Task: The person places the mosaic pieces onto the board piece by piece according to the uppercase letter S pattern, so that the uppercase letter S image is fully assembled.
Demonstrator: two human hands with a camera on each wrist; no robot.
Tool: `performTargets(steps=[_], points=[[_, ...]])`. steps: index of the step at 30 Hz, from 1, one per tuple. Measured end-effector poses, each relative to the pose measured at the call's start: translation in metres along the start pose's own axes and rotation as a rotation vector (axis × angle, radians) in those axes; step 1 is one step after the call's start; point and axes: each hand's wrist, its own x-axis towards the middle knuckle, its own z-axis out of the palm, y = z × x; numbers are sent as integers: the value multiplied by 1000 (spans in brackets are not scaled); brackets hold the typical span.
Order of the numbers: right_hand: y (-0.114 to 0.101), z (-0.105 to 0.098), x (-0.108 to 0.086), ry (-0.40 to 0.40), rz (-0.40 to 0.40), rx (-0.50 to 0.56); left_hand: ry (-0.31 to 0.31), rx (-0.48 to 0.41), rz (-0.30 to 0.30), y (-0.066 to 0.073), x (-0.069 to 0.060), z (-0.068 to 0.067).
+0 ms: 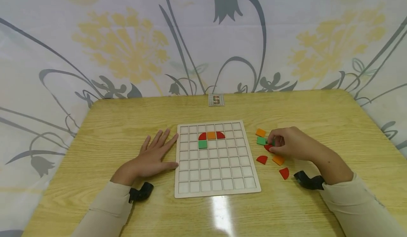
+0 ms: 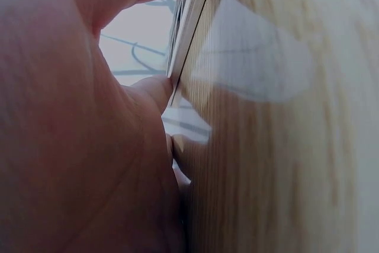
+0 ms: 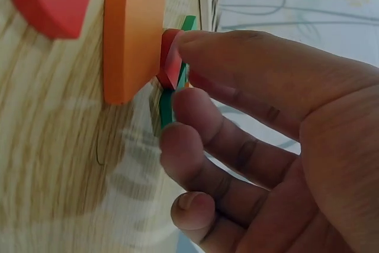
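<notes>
The right hand [image 1: 290, 143] is bent over the loose pieces, fingers curled, thumb against a red wedge [image 3: 170, 57]; whether it's pinched, I can't tell. Over on the other side, the left hand [image 1: 152, 162] lies spread and relaxed on the grained wood table [image 1: 140, 215], thumb and index finger at the edge of the board [image 1: 219, 194], a pale, thin-rimmed slab of square cells. Second row: curved red, flat orange square [image 1: 211, 135], curved red again, side by side, with a green square [image 1: 202, 144] directly below the left one. Beside the right hand, a thick, smooth, crisp-edged orange block [image 3: 133, 42]! At the far edge, a small patterned card [image 1: 216, 100].
</notes>
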Motion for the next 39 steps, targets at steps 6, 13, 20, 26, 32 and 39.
performTargets(steps=[6,13,20,26,32,39], points=[[0,-1,0,-17,-7,5,3,-13,2,0,0,-1],[-2,0,0,-16,-7,-8,6,-13,7,-1,0,0],[-3,1,1,-23,6,-22,9,-8,6,-2,1,1],[-4,1,0,-16,4,-33,7,-15,10,-1,1,0],[-5,2,0,-12,-11,-49,4,-12,8,-1,1,1],[-6,3,0,-4,-27,-71,8,-22,9,-1,0,1]])
